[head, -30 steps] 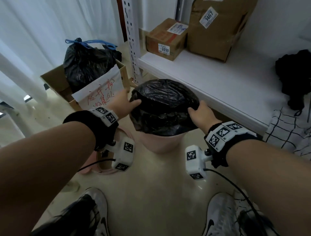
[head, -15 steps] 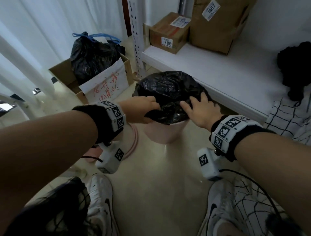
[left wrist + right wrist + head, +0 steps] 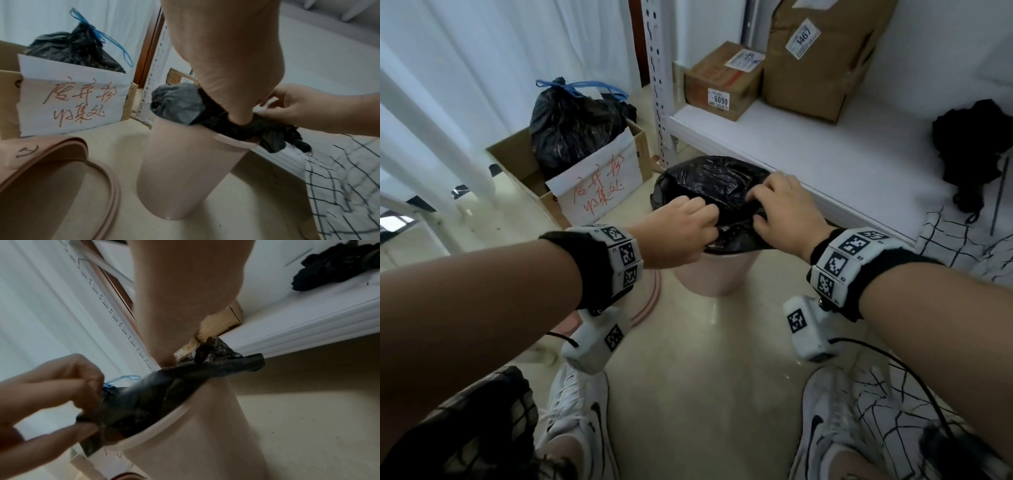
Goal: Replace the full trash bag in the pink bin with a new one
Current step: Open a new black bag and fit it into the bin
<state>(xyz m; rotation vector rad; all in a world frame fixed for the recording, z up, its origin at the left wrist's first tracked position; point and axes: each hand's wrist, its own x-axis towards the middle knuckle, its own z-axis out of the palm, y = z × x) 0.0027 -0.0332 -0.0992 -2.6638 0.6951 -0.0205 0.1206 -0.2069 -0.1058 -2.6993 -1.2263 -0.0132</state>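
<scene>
Shoes and pale floor nearest; a pink lid ring (image 3: 98, 175) lies on the floor left of the bin

Left hand (image 3: 678, 236) curled, pinching gathered black film at the bin's near rim. Right hand (image 3: 780, 212) likewise curled, fingers bunching the film just beside the left

Pink bin (image 3: 712, 274) stands on the floor, partly under the white shelf (image 3: 808, 161). Black trash bag (image 3: 709, 181) sits inside it, bulging above the rim, its edge pulled off the lip on the near side

Handling, as judged: film thin, soft, slippery, tears if snagged; load looks bulky, weight unknown. Best hold is the bunched neck, both hands, lifting straight up clear of the shelf edge

Farther left: cardboard box (image 3: 517, 161) with a handwritten paper sign, holding another tied black bag (image 3: 571, 133) with blue drawstrings. On the shelf: two brown parcels, a dark bundle at the far right
</scene>
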